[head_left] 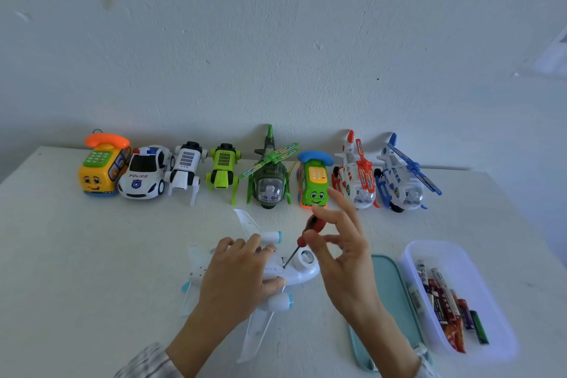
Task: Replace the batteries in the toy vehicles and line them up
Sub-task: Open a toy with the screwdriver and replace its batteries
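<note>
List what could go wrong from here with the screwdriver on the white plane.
1. The screwdriver meets the upturned white plane at a slant, pinched only by the right hand's fingertips; the tip might slip off the screw.
2. The left hand presses the body, but the plane rests on its rounded top and may rock.
3. A freed screw would be tiny and could get lost on the pale table.

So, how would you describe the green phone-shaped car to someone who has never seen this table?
Look at the row of toys along the wall at the back of the table. The green phone car stands between the green helicopter and the red-and-white helicopter. It alone has a blue handset on top and a smiling face.
</note>
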Motion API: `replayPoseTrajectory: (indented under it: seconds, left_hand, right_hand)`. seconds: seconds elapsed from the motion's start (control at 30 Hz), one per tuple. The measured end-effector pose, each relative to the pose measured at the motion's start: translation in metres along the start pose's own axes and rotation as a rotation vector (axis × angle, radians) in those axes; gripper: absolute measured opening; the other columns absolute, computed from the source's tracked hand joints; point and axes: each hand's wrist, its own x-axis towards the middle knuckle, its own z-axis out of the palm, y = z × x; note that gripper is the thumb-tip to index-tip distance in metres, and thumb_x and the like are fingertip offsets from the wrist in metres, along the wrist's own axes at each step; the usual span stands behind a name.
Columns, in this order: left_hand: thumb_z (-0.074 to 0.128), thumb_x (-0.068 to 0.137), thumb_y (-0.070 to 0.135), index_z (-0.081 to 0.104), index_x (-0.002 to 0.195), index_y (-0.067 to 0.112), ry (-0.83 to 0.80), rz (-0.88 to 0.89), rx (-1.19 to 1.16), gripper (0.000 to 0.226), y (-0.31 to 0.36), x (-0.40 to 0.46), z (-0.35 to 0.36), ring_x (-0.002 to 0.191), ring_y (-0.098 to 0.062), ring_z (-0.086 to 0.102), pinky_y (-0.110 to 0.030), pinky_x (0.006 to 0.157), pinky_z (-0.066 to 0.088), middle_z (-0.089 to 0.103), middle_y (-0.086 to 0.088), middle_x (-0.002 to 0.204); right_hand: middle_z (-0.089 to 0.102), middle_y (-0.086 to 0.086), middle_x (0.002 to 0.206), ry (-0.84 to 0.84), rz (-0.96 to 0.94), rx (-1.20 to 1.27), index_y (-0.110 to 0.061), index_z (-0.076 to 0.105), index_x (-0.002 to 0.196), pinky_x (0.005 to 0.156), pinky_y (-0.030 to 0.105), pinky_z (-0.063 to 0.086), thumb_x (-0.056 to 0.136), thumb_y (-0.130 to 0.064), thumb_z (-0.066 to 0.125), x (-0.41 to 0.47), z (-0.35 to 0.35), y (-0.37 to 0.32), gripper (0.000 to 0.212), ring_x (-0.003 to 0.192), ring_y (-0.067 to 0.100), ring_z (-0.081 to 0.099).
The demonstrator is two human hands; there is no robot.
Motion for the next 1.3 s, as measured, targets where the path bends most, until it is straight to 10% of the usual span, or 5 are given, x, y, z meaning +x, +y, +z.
replayPoseTrajectory:
  seconds: [0.17,0.3,0.5,1.1,1.3]
  left_hand:
    - [0.041,0.069,0.065,0.075,0.093,0.022,0.013,0.010,0.001,0.060,0.000,-0.001,0.000,0.056,-0.014,0.054,-0.034,0.064,0.048,0.059,0.007,0.073]
    - [0.040,0.070,0.066,0.075,0.094,0.021,0.013,0.014,-0.001,0.062,0.000,-0.001,-0.001,0.056,-0.014,0.055,-0.034,0.063,0.049,0.060,0.006,0.074]
    - [0.041,0.069,0.066,0.075,0.094,0.021,0.011,0.016,-0.002,0.062,0.000,-0.002,0.000,0.055,-0.014,0.054,-0.033,0.061,0.047,0.060,0.006,0.073]
    - [0.042,0.070,0.067,0.075,0.095,0.020,0.014,0.018,-0.001,0.062,-0.002,-0.001,0.004,0.057,-0.016,0.055,-0.035,0.063,0.048,0.060,0.004,0.075]
    - [0.042,0.070,0.066,0.075,0.095,0.021,0.014,0.020,-0.005,0.062,-0.002,-0.001,0.004,0.057,-0.015,0.056,-0.034,0.062,0.049,0.061,0.005,0.076]
  right_hand:
    - [0.059,0.005,0.078,0.107,-0.061,0.043,-0.026,0.060,0.086,0.059,0.030,0.053,0.078,-0.003,0.065,0.000,0.007,-0.002,0.025,0.061,0.020,0.065]
    - [0.065,-0.005,0.083,0.036,-0.010,0.050,-0.021,0.058,0.098,0.060,0.035,0.054,0.084,0.004,0.048,-0.004,0.006,0.000,0.031,0.071,0.021,0.067]
    - [0.058,0.004,0.088,0.150,-0.012,0.062,-0.021,0.058,0.078,0.057,0.024,0.048,0.074,-0.030,0.074,-0.003,0.004,-0.004,0.019,0.068,0.019,0.065]
    - [0.067,0.009,0.088,0.040,0.053,0.195,-0.021,0.062,0.090,0.063,0.037,0.054,0.082,0.005,0.050,-0.002,-0.004,-0.004,0.030,0.067,0.027,0.066]
    - [0.059,-0.001,0.099,0.090,0.036,0.141,-0.029,0.061,0.077,0.066,0.026,0.051,0.071,-0.022,0.077,0.001,-0.002,-0.006,0.018,0.079,0.019,0.066]
